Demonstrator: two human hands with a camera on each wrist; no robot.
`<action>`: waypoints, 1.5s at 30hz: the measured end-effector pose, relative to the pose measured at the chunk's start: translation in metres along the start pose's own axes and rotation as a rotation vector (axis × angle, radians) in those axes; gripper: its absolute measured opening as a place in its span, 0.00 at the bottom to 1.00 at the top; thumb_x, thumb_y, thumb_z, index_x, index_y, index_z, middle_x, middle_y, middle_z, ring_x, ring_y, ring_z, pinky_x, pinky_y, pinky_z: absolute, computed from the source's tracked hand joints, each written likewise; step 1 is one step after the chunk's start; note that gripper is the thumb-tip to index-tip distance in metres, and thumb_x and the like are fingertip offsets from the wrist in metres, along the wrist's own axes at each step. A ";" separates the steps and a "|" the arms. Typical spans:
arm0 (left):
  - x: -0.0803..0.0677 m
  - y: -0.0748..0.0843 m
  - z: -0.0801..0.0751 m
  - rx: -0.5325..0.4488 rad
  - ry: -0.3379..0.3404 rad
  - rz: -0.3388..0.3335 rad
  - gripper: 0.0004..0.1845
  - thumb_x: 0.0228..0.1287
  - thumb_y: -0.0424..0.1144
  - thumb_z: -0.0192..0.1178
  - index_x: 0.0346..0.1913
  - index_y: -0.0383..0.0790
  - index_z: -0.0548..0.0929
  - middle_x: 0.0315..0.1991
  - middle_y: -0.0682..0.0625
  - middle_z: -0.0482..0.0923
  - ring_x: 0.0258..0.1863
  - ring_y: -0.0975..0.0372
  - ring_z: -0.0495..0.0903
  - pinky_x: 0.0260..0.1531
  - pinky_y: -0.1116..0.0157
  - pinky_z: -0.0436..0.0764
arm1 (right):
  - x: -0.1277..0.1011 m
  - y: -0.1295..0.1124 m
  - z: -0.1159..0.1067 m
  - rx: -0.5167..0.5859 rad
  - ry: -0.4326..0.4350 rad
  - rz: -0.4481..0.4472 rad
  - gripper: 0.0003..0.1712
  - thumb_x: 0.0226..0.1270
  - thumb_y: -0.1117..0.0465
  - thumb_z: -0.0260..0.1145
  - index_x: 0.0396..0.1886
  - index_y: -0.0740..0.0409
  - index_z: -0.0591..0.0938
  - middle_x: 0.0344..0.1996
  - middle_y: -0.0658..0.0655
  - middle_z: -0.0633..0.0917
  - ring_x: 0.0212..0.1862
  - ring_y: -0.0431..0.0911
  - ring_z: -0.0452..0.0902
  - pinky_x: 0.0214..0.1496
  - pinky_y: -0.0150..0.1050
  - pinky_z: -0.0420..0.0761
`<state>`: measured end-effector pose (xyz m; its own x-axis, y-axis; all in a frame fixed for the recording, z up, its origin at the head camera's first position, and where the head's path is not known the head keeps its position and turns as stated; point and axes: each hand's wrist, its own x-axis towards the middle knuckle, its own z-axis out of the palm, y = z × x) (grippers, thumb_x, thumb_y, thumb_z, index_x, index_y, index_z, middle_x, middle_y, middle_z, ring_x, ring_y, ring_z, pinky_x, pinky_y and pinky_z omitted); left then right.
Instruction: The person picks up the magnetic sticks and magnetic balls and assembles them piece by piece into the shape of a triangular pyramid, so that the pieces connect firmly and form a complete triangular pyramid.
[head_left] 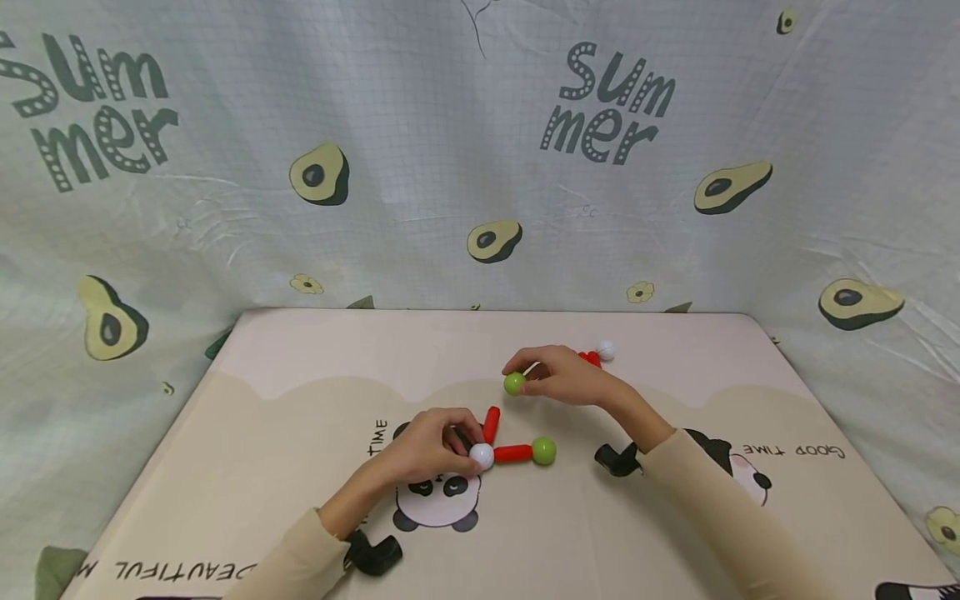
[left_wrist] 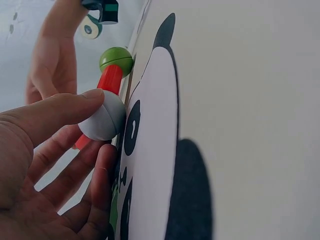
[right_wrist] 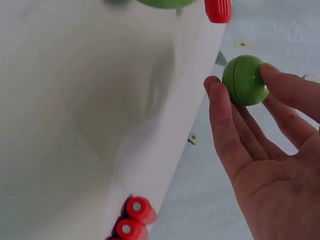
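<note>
A white ball (head_left: 482,456) lies on the table with two red rods joined to it. One red rod (head_left: 513,453) runs right to a green ball (head_left: 543,451); the other red rod (head_left: 491,425) points toward the back, its far end bare. My left hand (head_left: 433,446) holds the white ball between thumb and fingers, with the thumb on top of it in the left wrist view. My right hand (head_left: 562,375) pinches a second green ball (right_wrist: 245,80) between thumb and fingertips, held beyond the bare rod and apart from it.
Behind my right forearm lie several loose red rods (right_wrist: 135,215) and another white ball (head_left: 605,350), partly hidden. The table (head_left: 300,350) has printed pandas and lettering. A patterned curtain (head_left: 420,125) hangs behind its far edge.
</note>
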<state>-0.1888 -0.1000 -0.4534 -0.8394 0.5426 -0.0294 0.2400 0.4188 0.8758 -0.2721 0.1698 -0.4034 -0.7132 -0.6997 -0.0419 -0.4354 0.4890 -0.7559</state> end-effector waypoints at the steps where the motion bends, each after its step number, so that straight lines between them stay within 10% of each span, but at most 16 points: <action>1: 0.000 0.000 0.000 -0.001 -0.001 -0.001 0.13 0.55 0.36 0.78 0.42 0.44 0.86 0.38 0.49 0.85 0.33 0.62 0.83 0.33 0.68 0.81 | 0.002 0.000 0.002 -0.002 -0.009 -0.002 0.19 0.73 0.62 0.67 0.60 0.62 0.82 0.55 0.58 0.86 0.52 0.48 0.85 0.59 0.43 0.83; 45: 0.001 0.001 -0.001 0.000 -0.005 -0.018 0.12 0.59 0.38 0.75 0.44 0.44 0.85 0.40 0.50 0.84 0.32 0.62 0.83 0.32 0.69 0.80 | 0.009 0.006 0.017 -0.042 -0.112 0.086 0.18 0.71 0.63 0.65 0.59 0.55 0.83 0.54 0.53 0.87 0.55 0.49 0.83 0.57 0.43 0.84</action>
<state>-0.1901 -0.0998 -0.4519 -0.8410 0.5390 -0.0477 0.2250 0.4284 0.8751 -0.2718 0.1578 -0.4189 -0.6844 -0.7067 -0.1796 -0.3996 0.5695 -0.7183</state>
